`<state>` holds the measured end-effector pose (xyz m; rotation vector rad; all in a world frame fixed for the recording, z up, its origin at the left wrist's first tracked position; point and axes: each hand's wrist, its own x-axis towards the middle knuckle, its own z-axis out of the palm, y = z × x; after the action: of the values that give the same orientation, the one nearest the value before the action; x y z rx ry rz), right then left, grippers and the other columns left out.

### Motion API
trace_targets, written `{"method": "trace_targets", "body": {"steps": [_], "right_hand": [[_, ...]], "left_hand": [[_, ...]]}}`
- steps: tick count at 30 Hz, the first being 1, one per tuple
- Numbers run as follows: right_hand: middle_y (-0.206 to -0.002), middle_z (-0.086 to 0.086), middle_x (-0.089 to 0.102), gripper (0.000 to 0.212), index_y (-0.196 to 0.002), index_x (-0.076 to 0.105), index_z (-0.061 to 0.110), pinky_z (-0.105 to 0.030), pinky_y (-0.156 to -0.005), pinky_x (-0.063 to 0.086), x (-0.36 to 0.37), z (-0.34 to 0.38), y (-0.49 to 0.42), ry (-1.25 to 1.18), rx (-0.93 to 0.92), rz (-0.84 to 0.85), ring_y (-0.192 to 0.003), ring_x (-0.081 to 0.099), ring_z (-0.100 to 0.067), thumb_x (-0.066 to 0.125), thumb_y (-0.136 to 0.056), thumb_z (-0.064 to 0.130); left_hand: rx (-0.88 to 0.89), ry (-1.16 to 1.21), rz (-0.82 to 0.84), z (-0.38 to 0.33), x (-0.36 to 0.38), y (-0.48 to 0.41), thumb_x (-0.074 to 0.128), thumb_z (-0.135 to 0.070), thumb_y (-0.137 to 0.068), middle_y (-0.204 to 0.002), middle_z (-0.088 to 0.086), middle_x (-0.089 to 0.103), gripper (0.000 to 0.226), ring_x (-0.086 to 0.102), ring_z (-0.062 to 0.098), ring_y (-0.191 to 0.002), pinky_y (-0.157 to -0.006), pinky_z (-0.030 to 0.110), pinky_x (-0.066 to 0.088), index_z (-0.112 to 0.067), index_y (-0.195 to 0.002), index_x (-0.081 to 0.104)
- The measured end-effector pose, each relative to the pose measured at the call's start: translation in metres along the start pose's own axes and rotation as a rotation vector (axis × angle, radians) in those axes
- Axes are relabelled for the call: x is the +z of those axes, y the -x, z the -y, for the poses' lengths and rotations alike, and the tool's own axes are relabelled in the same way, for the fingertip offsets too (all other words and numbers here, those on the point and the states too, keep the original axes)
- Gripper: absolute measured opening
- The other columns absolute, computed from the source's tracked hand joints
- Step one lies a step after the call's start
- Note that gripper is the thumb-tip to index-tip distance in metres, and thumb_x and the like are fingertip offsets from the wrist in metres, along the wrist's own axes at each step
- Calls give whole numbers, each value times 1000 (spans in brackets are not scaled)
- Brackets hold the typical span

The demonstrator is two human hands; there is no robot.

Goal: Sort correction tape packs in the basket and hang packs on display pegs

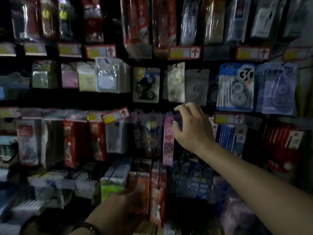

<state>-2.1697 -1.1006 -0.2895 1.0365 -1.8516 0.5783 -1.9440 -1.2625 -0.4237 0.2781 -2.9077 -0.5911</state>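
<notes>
Two hands: right hand (191, 128) pinches a dark pack (178, 119) beside the pink pack (168, 138); left hand (128, 202) below it, grip unclear; dimness risks missing the peg

Dim light leaves much in shadow. A dark display wall (76, 100) fills the view, crossed by rows of red-edged price labels (100, 51) with arrows. Blurred plastic-wrapped pen packets (74, 143) hang below them.

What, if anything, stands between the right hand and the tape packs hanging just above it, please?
Nothing visible does: the right hand is just below the grey tape pack; the pink pack hangs aside, left.
</notes>
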Motion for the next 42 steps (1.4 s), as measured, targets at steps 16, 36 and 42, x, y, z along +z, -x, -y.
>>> {"method": "trace_targets", "body": {"steps": [16,36,42], "right_hand": [[-90,16,57,4,-93,57,31,-34,-70,50,106,66,422,-455,416,874,-87,61,-15,58,-96,34],[-115,-5,69,20,-109,57,26,-41,-91,54,258,175,661,-364,943,1535,-106,66,-29,61,-96,41],[-114,-8,74,35,-118,65,14,-40,-94,58,284,200,692,-378,1215,1497,-109,71,-26,64,-97,42]], "left_hand": [[-470,94,298,87,274,133,64,-38,-95,-124,2,71,25,70,29,-114,-93,39,57,-32,-119,69],[-688,205,671,130,412,162,43,-42,-88,-127,2,67,40,67,29,-114,-97,40,56,-30,-120,64],[-708,237,684,136,422,163,51,-34,-103,-137,3,64,35,65,26,-120,-93,33,51,-33,-138,59]]}}
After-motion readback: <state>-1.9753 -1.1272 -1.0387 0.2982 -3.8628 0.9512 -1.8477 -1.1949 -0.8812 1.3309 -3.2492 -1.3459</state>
